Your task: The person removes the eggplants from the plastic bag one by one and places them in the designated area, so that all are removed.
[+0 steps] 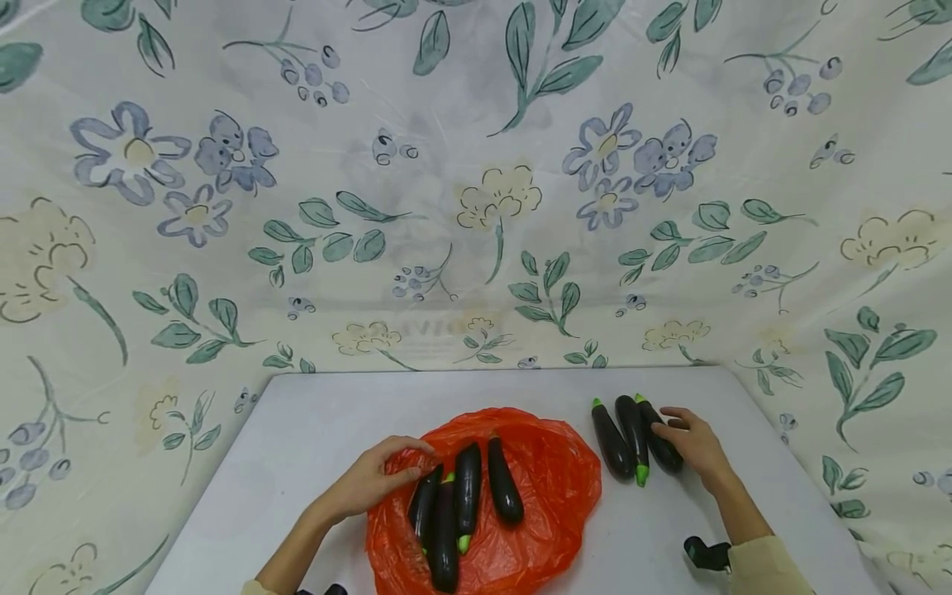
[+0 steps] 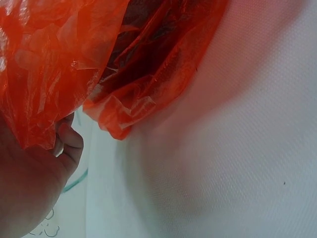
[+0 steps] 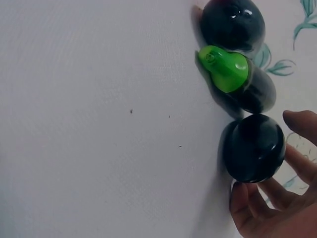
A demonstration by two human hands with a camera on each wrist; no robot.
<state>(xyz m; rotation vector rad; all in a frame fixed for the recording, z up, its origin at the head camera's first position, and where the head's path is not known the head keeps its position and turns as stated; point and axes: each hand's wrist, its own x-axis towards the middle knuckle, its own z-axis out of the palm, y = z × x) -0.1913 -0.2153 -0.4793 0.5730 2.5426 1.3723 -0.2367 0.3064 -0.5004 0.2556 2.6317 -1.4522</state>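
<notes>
An orange-red plastic bag [image 1: 554, 496] lies spread on the white table, with several dark eggplants [image 1: 467, 487] on it, some showing green stem ends. My left hand [image 1: 375, 479] pinches the bag's left edge between thumb and curled fingers; the left wrist view shows the bag film [image 2: 54, 64] lifted there. To the right of the bag, three eggplants [image 1: 613, 442] lie side by side. Beside the rightmost eggplant [image 3: 255, 148] is my right hand [image 1: 695, 446], its fingers spread loosely around the far side and the thumb apart from the skin.
The white table [image 1: 297, 446] ends at a back edge against a floral cloth [image 1: 476, 207], which also hangs at both sides. A black object [image 1: 706, 554] sits by the right wrist, and another dark piece [image 1: 335, 589] shows by the left forearm.
</notes>
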